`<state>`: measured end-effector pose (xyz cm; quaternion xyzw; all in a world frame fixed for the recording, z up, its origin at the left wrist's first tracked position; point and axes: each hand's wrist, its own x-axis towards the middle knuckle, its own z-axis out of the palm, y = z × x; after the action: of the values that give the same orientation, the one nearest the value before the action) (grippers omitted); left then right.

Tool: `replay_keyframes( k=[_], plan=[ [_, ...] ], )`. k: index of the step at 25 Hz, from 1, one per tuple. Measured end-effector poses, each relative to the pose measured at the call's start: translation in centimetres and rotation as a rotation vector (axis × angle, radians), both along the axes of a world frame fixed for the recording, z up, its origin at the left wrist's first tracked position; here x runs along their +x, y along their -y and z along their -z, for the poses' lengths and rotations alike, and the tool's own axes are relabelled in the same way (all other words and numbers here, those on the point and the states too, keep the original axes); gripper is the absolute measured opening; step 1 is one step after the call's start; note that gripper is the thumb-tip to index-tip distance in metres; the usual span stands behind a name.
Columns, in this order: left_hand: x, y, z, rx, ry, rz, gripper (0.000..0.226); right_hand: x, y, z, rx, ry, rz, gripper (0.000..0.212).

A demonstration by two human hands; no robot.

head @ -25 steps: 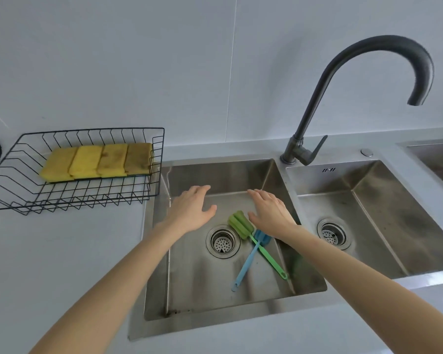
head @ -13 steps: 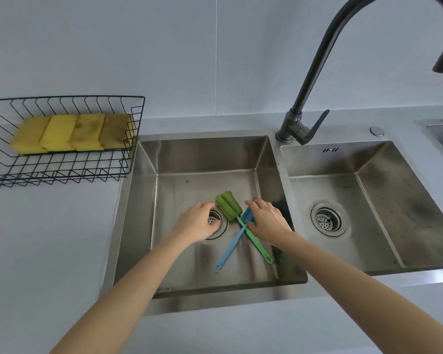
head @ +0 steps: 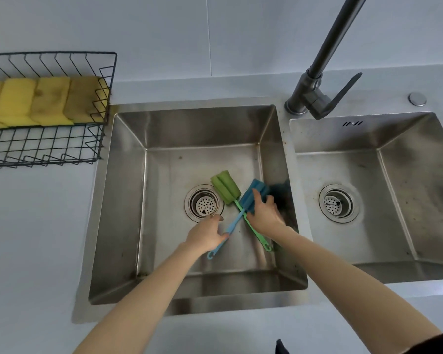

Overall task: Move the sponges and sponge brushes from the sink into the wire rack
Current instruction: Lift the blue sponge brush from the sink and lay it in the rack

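Observation:
Two sponge brushes lie crossed on the floor of the left sink basin [head: 128,190]. The green sponge brush [head: 225,187] has its head beside the drain. Close to the basin's right wall is the head of the blue sponge brush [head: 259,186]. My left hand [head: 206,233] is low in the basin, thumb touching the blue handle, fingers loosely curled and not closed around it. My right hand [head: 263,215] lies over the green handle where the brushes cross, its spread fingertips on the blue head. The black wire rack [head: 108,72] at the left holds several yellow sponges [head: 49,100] in a row.
A round drain strainer [head: 205,203] sits just left of the brushes. A dark faucet [head: 315,93] rises behind the divider between the basins. The right basin [head: 394,200] has its own drain. Grey countertop [head: 36,226] surrounds the sink and carries the rack.
Both hands have dropped from above the basin down to the brushes. My left hand slid from the drain to the blue handle. The view has moved closer and lower.

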<state>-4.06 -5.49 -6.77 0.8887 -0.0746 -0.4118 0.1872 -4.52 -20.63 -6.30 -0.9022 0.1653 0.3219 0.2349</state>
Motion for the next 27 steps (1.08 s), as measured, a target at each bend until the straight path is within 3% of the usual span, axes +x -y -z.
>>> replay_keyframes(
  k=[9,16,21,27],
  plan=[
    [-0.5,1.9,3.5,0.06,-0.115,-0.058,0.037,1.9,-1.1,2.4,0.079,0.036,0.332,0.084],
    [-0.9,2.2,3.7,-0.007,-0.092,-0.166,0.03,2.6,-1.8,3.1,0.064,0.092,0.402,0.079],
    [-0.5,1.2,2.6,-0.128,-0.134,-0.268,0.028,2.6,-1.8,2.2,0.11,0.115,0.412,0.077],
    [-0.5,-0.6,-0.3,-0.372,-0.248,-0.452,0.004,1.8,-1.9,-0.2,0.227,0.2,0.445,0.074]
  ],
)
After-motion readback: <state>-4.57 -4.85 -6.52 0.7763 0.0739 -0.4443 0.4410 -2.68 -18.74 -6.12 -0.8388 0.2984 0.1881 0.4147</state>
